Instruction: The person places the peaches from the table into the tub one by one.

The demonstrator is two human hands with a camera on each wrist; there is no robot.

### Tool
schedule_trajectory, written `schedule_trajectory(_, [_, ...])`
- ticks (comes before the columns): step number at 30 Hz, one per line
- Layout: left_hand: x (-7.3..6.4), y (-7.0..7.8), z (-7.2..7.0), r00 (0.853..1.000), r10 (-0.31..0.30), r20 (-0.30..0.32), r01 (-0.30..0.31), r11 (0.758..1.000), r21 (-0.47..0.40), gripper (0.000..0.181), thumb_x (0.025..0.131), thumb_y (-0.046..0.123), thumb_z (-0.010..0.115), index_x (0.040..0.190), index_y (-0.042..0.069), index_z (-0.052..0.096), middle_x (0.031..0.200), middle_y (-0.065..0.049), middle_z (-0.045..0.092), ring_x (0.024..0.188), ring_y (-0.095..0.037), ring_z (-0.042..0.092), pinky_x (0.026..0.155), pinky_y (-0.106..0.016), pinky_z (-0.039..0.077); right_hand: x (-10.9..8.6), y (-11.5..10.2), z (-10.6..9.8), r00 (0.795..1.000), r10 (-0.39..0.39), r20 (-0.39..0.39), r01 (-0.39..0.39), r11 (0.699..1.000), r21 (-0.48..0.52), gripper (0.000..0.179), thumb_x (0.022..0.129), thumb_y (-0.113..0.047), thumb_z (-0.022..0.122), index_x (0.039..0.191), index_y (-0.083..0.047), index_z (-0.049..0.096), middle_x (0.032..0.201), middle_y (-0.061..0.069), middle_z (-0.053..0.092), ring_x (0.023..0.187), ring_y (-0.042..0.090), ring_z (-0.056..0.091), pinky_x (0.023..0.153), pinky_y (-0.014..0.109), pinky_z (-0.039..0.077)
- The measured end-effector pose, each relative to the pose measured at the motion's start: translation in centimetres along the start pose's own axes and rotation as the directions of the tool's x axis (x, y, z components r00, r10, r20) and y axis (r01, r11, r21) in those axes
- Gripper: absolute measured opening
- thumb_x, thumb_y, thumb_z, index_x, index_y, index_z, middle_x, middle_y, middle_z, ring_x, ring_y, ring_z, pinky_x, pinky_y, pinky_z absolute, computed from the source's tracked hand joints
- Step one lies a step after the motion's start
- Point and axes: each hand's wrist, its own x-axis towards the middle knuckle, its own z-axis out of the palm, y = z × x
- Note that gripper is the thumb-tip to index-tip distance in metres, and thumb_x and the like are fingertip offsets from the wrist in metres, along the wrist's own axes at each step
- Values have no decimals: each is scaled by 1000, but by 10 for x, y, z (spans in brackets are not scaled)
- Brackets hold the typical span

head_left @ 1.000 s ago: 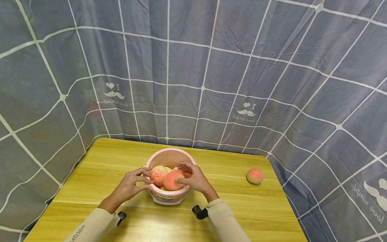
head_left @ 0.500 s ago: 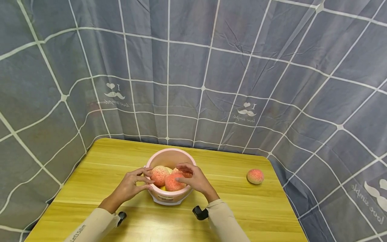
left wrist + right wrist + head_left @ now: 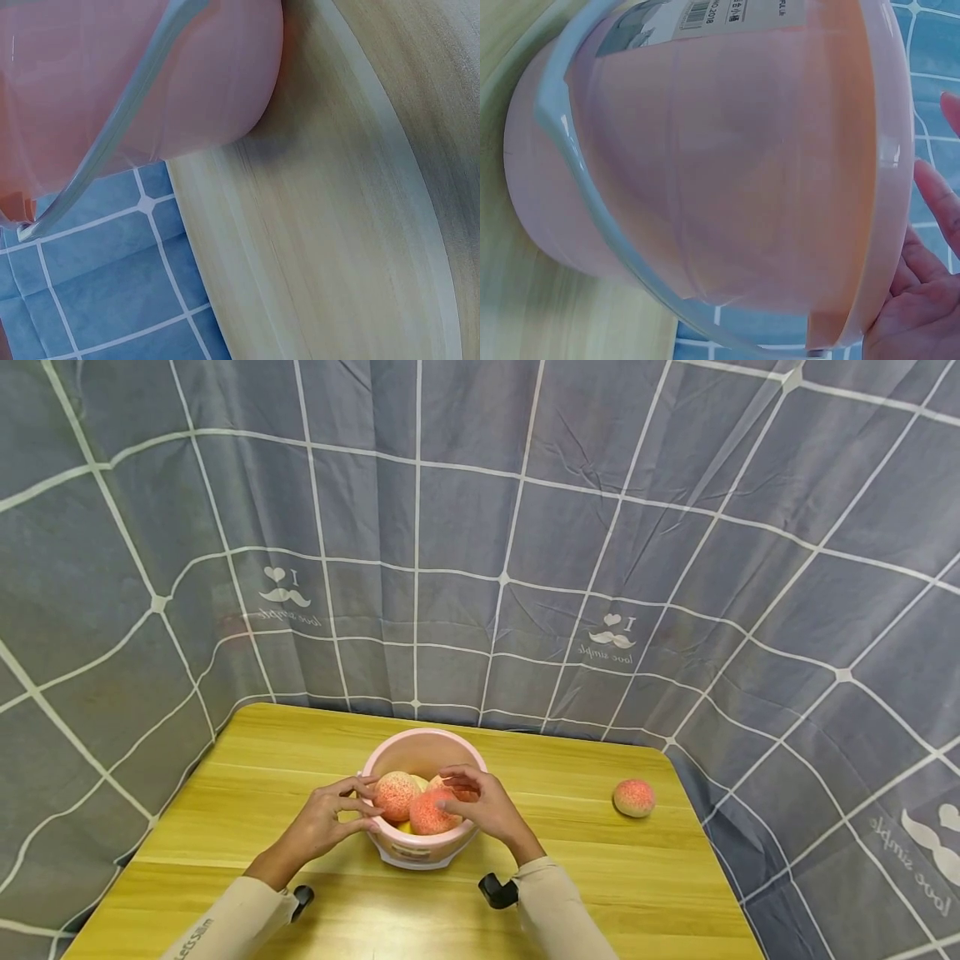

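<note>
A pink bucket (image 3: 422,853) stands on the table, holding several yellow-and-red speckled peaches. My left hand (image 3: 327,814) is at its left rim, its fingertips beside the left peach (image 3: 396,794); whether they touch it I cannot tell. Over the right rim reaches my right hand (image 3: 489,803), fingers spread and thumb at the front peach (image 3: 432,814). Another peach lies partly hidden under those fingers. In the right wrist view, the right hand (image 3: 922,307) lies along the bucket's rim (image 3: 891,157) with its fingers extended.
One more peach (image 3: 633,797) lies apart on the table's right side. The bucket's pale handle (image 3: 607,217) hangs down its side. The wooden table (image 3: 315,743) ends at a grey checked curtain (image 3: 465,543) behind and on both sides.
The front peach, blurred at first, has turned and shifted slightly right, and now lies still in the bucket. Both hands have stayed nearly in place.
</note>
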Motion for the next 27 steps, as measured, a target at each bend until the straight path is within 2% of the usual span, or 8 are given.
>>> schedule_trajectory(4, [0, 0, 0, 1000, -3, 1, 3, 1000, 3, 26, 59, 0, 85, 83, 8, 79, 94, -4, 67, 105, -33, 63, 104, -5, 27, 1, 7, -2, 1000, -22, -3, 22, 999, 36, 40, 89, 2, 65, 125, 14, 52, 126, 35, 52, 118, 49, 50, 103, 59, 39])
schedule_trajectory(10, [1, 0, 0, 1000, 2, -2, -2, 1000, 0, 27, 58, -1, 85, 83, 8, 79, 94, -5, 66, 104, -33, 63, 104, -5, 28, 4, 32, -6, 1000, -17, -20, 18, 995, 93, 43, 89, -2, 68, 128, 9, 53, 127, 29, 54, 117, 42, 55, 103, 47, 45])
schedule_trajectory(13, [1, 0, -1, 1000, 4, -3, -4, 1000, -4, 27, 58, -1, 85, 83, 8, 79, 94, -5, 66, 105, -32, 63, 104, -5, 28, 0, 26, -9, 999, -29, -25, 32, 993, 116, 42, 89, 1, 66, 127, 11, 52, 126, 32, 53, 115, 46, 54, 101, 46, 47])
schedule_trajectory(18, [1, 0, -1, 1000, 5, -3, -5, 1000, -8, 27, 58, -1, 85, 83, 8, 79, 94, -5, 66, 106, -31, 63, 104, -5, 28, -9, 8, -15, 999, -30, -41, 35, 992, 121, 42, 88, 7, 63, 127, 15, 49, 125, 38, 51, 114, 53, 52, 99, 47, 48])
schedule_trajectory(21, [1, 0, -1, 1000, 4, -3, -4, 1000, -8, 27, 58, -1, 85, 83, 8, 79, 94, -5, 66, 105, -32, 63, 104, -5, 28, -13, 4, -21, 997, -27, -74, 35, 993, 109, 42, 88, 7, 64, 127, 15, 50, 125, 36, 52, 114, 55, 50, 100, 54, 45])
schedule_trajectory(27, [1, 0, 0, 1000, 2, -3, -2, 1000, -6, 28, 58, -1, 85, 83, 8, 79, 94, -5, 66, 105, -32, 63, 103, -5, 28, -18, 26, -40, 989, -43, -140, 59, 992, 112, 42, 88, 8, 63, 127, 15, 50, 129, 35, 50, 117, 54, 48, 101, 60, 40])
